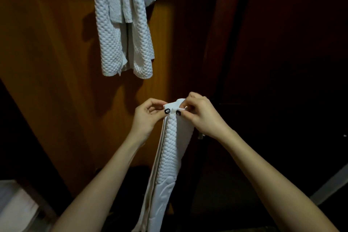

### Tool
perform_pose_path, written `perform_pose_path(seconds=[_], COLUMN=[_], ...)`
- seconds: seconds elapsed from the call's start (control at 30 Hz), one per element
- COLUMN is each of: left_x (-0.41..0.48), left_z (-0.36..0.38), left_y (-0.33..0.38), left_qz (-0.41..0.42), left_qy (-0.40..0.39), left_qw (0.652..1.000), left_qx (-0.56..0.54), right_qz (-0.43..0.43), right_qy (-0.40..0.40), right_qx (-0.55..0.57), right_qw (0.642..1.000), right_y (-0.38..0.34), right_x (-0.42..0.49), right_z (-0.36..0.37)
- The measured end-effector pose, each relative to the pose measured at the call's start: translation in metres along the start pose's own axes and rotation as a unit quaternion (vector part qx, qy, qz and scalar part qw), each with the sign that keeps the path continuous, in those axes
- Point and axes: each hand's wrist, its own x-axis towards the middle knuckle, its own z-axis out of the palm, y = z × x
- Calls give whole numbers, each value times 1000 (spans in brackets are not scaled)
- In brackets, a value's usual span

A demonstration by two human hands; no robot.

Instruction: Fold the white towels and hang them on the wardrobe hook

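Wardrobe [56, 62]; left hand [148, 117], right hand [202, 117] on towel [170, 149]

The wardrobe panel [47, 66] is smooth wood with a faint sheen. Against it, the hanging towels [122, 30] are quilted cloth, matt and bumpy (a scale-like pattern). Below and right of the panel, the lower towel [169, 152] is the same cloth, with smoother flat edges.

forearms bare above the left hand [148, 118] and right hand [202, 118]; left thumbnail [167, 111] and right thumbnail [178, 112] wear black polish with white motifs.
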Motion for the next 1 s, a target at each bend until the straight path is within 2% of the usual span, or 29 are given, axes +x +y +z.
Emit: perform_pose_path(seconds=[0.13,0.23,0.4,0.57,0.67,0.73,0.87,1.0], left_x=[-4,-5,3,5,4,3,7,18], left_z=[-11,-14,-20,-17,-10,-6,-4,-13], left_y=[6,10,25,38,40,37,34,34], left_qz=[11,-3,1,1,19,39,27,43], left_qy=[-5,10,3,-16,-22,-5,42,84], left_qw=[1000,999,997,998,999,999,998,992], left_qx=[-4,-49,-74,-63,-13,2,-41,-86], right_qz=[-24,-39,-28,-15,-17,-17,-15,26], right_qy=[-17,-25,-87,-68,-29,-5,11,-57], right_qx=[5,-12,21,17,13,19,16,-14], right_qw=[1000,999,996,997,999,1000,1000,998], right_y=[-10,-15,-23,-24,-23,-24,-19,-1], right_x=[10,22,39,47,45,44,44,35], right_z=[1,0,-7,-12,-9,-5,-11,-32])
